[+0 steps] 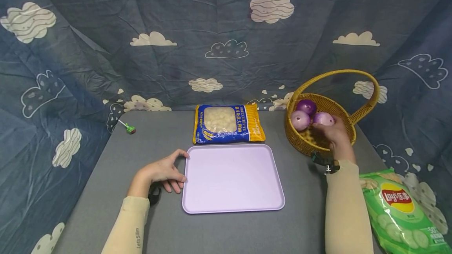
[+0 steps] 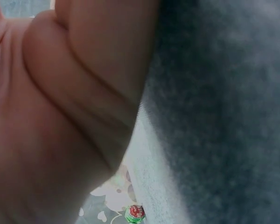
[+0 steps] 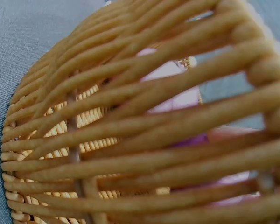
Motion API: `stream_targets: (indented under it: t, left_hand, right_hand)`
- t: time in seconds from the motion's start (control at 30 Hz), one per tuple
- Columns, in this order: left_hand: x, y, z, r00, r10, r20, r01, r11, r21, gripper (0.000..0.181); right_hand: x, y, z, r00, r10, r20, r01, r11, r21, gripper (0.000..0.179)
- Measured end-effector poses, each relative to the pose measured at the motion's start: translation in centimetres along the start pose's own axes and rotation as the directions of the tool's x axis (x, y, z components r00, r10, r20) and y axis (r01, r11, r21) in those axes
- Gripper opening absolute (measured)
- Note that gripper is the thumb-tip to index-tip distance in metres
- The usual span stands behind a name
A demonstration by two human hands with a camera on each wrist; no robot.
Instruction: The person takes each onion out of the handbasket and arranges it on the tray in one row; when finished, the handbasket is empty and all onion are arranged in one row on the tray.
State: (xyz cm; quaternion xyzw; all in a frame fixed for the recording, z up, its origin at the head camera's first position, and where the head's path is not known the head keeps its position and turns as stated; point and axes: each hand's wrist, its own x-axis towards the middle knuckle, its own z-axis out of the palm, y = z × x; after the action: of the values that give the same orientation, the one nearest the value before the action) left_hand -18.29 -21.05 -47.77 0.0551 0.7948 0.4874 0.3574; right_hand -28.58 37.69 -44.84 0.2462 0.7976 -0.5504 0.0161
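Observation:
In the head view my right hand (image 1: 333, 132) reaches over the near rim of a wicker basket (image 1: 300, 142) and grips a purple onion (image 1: 323, 118) inside it. Two more onions lie beside that one, a pale one (image 1: 300, 120) and a darker one (image 1: 306, 107). Woven strands fill the right wrist view, with pink and purple patches of onion (image 3: 177, 100) showing through the gaps. At the left edge of a lilac tray (image 1: 233, 179), my left hand (image 1: 164, 171) has its fingers spread, fingertips right at the rim. Its palm covers much of the left wrist view.
A blue and yellow bag of orecchiette pasta (image 1: 227, 124) lies just behind the tray. A green Lay's chip bag (image 1: 402, 211) is at the front right, near my right sleeve. The lollipop (image 1: 130, 129) sits at the far left. A tall handle (image 1: 335, 73) arches over the basket.

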Motion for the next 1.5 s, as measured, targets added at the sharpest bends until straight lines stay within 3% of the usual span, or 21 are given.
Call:
stream_targets:
  t: [0.17,0.3,0.67,0.87,1.1,1.33,1.5]
  left_hand:
    - [0.1,0.0,0.0,1.000,0.001,0.005,-0.001,1.000,-0.005,0.080]
    - [0.1,0.0,0.0,1.000,0.001,0.007,-0.001,1.000,-0.012,0.079]
    - [0.1,-0.2,0.0,1.000,0.004,0.007,-0.004,1.000,-0.010,0.079]
    - [0.2,-0.2,0.0,1.000,-0.006,0.006,0.006,1.000,-0.008,0.079]
    - [0.2,-0.1,0.0,1.000,0.000,-0.003,0.000,1.000,-0.008,0.079]
    - [0.1,0.0,0.1,1.000,-0.005,-0.007,0.005,1.000,-0.015,0.079]
    - [0.2,-0.1,0.1,1.000,-0.014,-0.009,0.014,1.000,-0.016,0.079]
  right_hand:
    - [-1.0,-0.7,0.0,0.994,-0.036,-0.099,0.043,0.997,0.070,0.095]
    - [-2.3,-1.5,-0.4,0.989,-0.087,-0.122,0.096,0.993,0.064,0.094]
    - [-8.4,-3.8,0.2,0.974,-0.221,-0.042,0.222,0.975,0.012,0.097]
    - [-11.4,-5.1,2.7,0.947,-0.322,0.020,0.322,0.947,-0.009,0.095]
    - [-13.9,-6.9,7.1,0.913,-0.400,0.084,0.395,0.916,0.062,0.096]
    - [-15.5,-7.7,11.6,0.867,-0.459,0.197,0.424,0.885,0.194,0.090]
    - [-16.0,-7.7,14.1,0.840,-0.474,0.264,0.436,0.879,0.193,0.089]
